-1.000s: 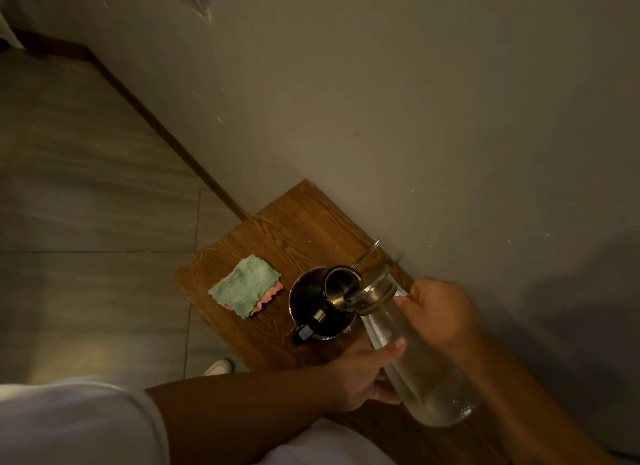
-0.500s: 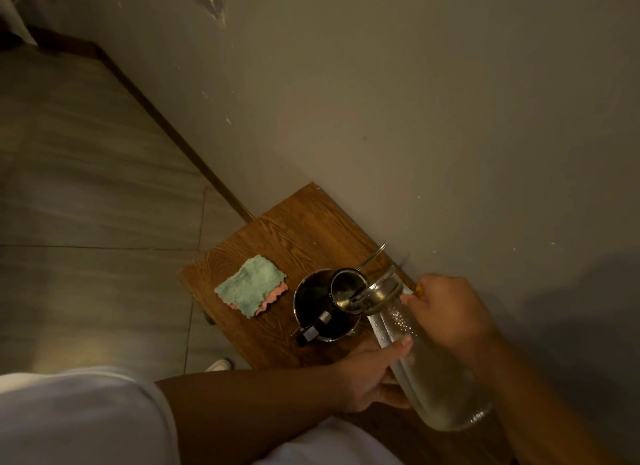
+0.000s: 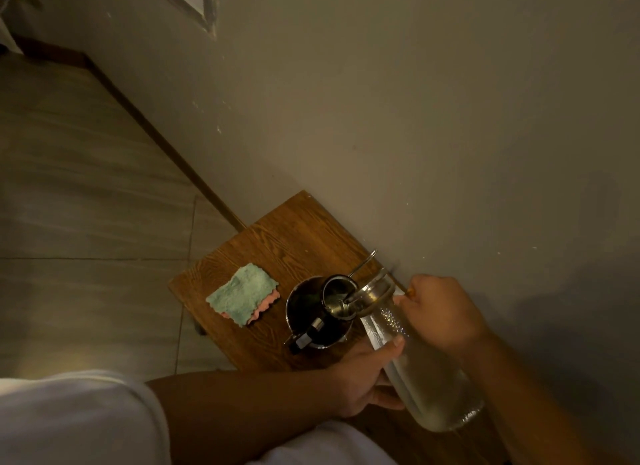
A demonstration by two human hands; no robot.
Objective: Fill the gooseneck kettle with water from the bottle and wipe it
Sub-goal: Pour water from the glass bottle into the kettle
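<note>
Together, hands (image 3: 398,347) around tilted bottle (image 3: 426,371).

kettle (image 3: 317,314) and cloth (image 3: 242,293) on the table (image 3: 277,236) by the wall (image 3: 415,118)
cloth lies left of the kettle; the tilted bottle (image 3: 415,367) is right of it, mouth over the opening.

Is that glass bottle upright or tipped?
Tipped: the bottle slants, its metal neck lowered over the kettle opening, base raised in both hands.
</note>
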